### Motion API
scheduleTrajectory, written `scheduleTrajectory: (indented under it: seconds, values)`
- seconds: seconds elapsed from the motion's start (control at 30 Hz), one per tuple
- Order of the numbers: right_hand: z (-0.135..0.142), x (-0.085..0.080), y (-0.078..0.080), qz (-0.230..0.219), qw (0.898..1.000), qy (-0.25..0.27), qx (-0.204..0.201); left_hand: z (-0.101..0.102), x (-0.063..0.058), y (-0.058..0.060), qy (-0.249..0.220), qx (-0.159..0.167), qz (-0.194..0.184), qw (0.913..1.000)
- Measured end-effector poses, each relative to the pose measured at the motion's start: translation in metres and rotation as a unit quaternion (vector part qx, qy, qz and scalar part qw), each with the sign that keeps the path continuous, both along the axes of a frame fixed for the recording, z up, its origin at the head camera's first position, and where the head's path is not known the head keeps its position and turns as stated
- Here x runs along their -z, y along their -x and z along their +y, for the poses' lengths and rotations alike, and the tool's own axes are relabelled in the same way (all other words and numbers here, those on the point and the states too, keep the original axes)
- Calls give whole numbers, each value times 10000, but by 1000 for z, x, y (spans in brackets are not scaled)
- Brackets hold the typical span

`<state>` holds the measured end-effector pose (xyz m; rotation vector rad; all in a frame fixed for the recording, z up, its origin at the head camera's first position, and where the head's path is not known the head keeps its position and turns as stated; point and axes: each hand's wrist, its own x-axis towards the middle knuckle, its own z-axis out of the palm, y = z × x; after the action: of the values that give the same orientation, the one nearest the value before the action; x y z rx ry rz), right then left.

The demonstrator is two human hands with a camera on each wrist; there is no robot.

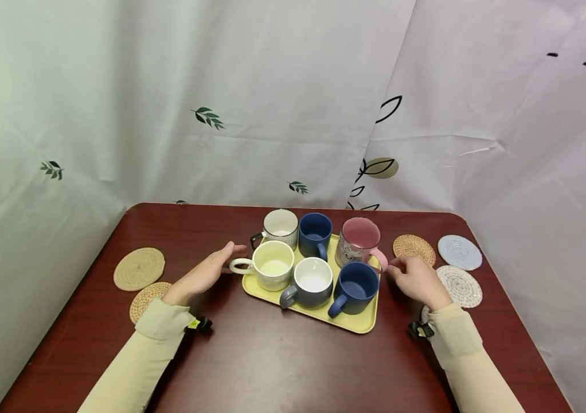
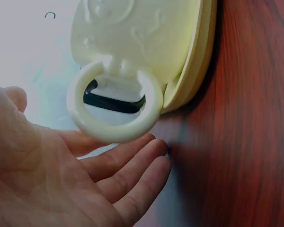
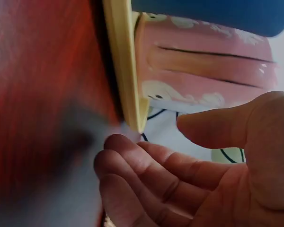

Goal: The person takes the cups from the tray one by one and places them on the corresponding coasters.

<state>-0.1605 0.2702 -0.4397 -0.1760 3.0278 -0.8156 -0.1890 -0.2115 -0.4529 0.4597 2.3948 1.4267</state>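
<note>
On the table lies a yellow tray (image 1: 362, 326) crowded with several mugs. At its left corner a cream mug (image 1: 273, 280) points its ring handle (image 2: 114, 132) toward my left hand (image 1: 205, 276), whose fingers are loosely extended beside the tray and hold nothing. My right hand (image 1: 419, 280) is by the right edge, near the pink mug (image 1: 348, 252), its fingers lightly bent with nothing in them. A blue mug (image 1: 359, 297) and a grey-and-white mug (image 1: 315, 299) stand in front. Behind are another blue mug (image 1: 315, 238) and a white mug with a dark handle (image 1: 285, 235).
To the left are a green-beige woven coaster (image 1: 139, 269) and a tan coaster (image 1: 147, 298), partly behind the left wrist. On the right lie a brown coaster (image 1: 414, 248), a pale blue one (image 1: 460, 252) and a white one (image 1: 463, 285). A white patterned curtain (image 1: 272, 115) surrounds the dark red table (image 1: 272, 367).
</note>
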Motion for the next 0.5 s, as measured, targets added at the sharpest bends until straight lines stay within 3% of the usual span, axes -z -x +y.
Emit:
scheduleTrajectory:
  seconds: [0.13,0.27,0.5]
  values:
    - [-2,5,0,-237,9997,108,15,5,1,3,-268,118,-339,9990]
    - [-5,9,-1,-655,9957,640,-109,7,2,3,-456,261,-634,9966]
    - [-14,16,-5,-1117,9873,1131,-11,7,5,3,-898,213,-1188,9886]
